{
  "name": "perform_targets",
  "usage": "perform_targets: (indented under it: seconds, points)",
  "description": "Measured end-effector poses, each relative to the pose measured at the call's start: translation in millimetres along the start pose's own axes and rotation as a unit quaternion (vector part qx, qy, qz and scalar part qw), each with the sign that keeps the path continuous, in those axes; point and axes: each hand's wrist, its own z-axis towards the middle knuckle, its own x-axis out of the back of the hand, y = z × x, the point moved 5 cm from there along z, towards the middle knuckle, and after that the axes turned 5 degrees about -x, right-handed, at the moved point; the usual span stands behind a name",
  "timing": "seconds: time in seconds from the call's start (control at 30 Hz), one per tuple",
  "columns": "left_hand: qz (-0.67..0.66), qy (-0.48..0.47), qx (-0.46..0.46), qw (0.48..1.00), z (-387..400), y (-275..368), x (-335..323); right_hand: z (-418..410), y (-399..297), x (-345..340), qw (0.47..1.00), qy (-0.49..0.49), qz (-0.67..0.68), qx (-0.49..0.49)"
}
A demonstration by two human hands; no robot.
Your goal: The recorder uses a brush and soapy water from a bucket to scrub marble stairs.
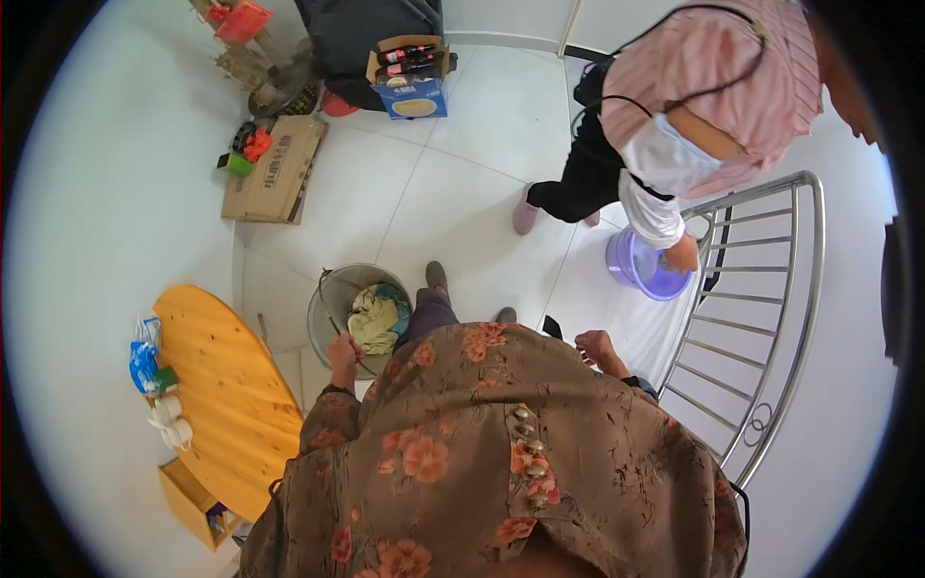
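My left hand [345, 359] is closed around the handle of a grey metal bucket [318, 325] at my left side. Inside the bucket lie a pale yellow-green cloth [372, 321] and a teal cloth [394, 300]. My right hand [601, 348] hangs at my right side with loosely curled fingers; nothing shows in it. A small black object [552, 327] appears just left of that hand, apart from it. Ahead on the right, another person's hand [681, 254] reaches to a purple plastic bucket [621, 260] on the tiled floor.
The other person [712, 94] stands ahead to the right. A metal bed frame end [784, 289] leans along the right side. A wooden table [224, 376] stands left. Flattened cardboard [271, 173] and a box of bottles [415, 101] lie ahead on the tiles [462, 195].
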Motion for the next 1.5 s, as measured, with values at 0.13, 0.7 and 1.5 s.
perform_targets:
  seconds: [0.13,0.7,1.5]
  points:
    - [0.036,-0.011,0.042,0.998,41,22,-9,2,-29,-14,1.000,0.022,-0.010,-0.004]
    - [0.218,-0.176,-0.008,0.960,171,115,-96,-11,-91,-112,0.779,0.153,-0.444,0.416]
    - [0.557,-0.400,-0.243,0.686,231,316,-517,8,-196,31,0.931,0.072,0.345,-0.099]
